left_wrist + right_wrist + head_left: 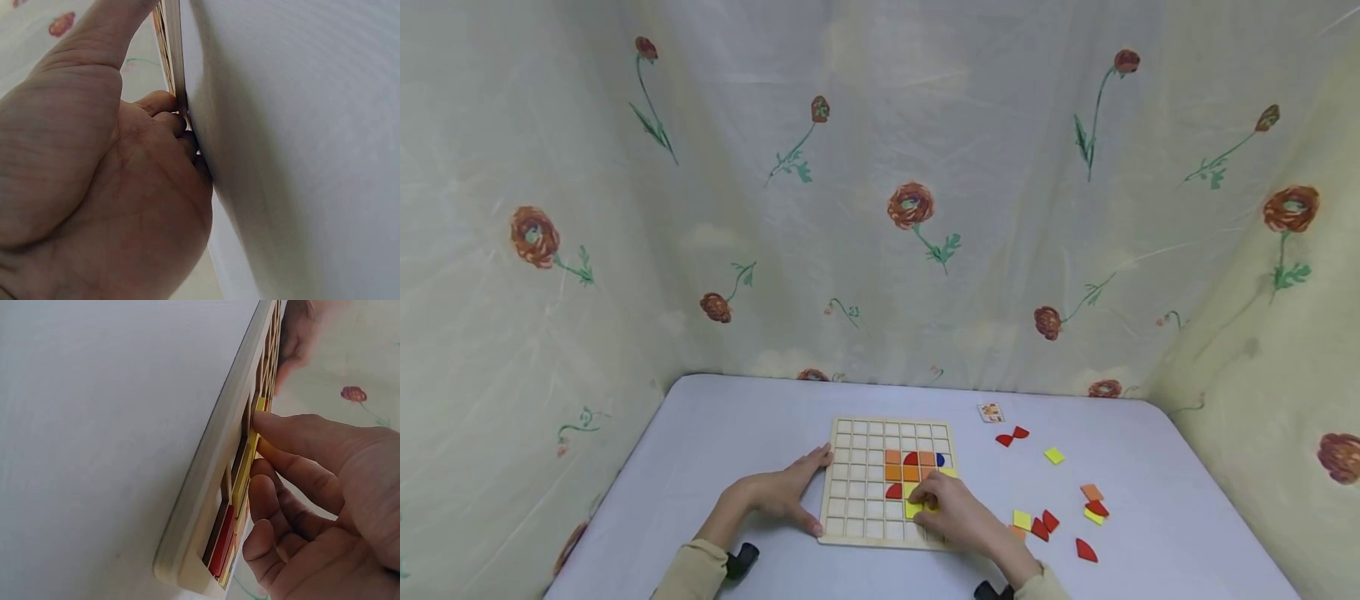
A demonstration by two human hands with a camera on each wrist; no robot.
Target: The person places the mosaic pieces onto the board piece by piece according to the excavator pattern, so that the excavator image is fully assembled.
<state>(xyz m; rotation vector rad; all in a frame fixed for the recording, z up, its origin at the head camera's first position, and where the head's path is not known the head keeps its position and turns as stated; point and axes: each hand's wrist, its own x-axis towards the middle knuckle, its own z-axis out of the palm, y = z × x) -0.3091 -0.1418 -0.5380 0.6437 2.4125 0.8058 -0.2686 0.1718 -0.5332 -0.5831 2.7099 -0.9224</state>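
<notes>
A person's left hand (777,493), fingers and thumb spread, touches the near left corner and left edge of a wooden grid board (880,543) on a white-covered table (760,417), seemingly bracing it against sliding while the other hand works. At the board's right half, the right hand (953,510) pinches a yellow tile (913,509) between thumb and forefinger, a grip suited to so thin a piece; the hand hides whether the tile sits fully in its cell. Orange squares (892,457), red quarter-circles (893,492) and a blue piece (940,460) fill nearby cells, framed by the wooden ridges. Loose pieces (1086,551) lie scattered to the right, handy for that hand, with a picture card (991,413) beyond the far right corner, in plain sight.
</notes>
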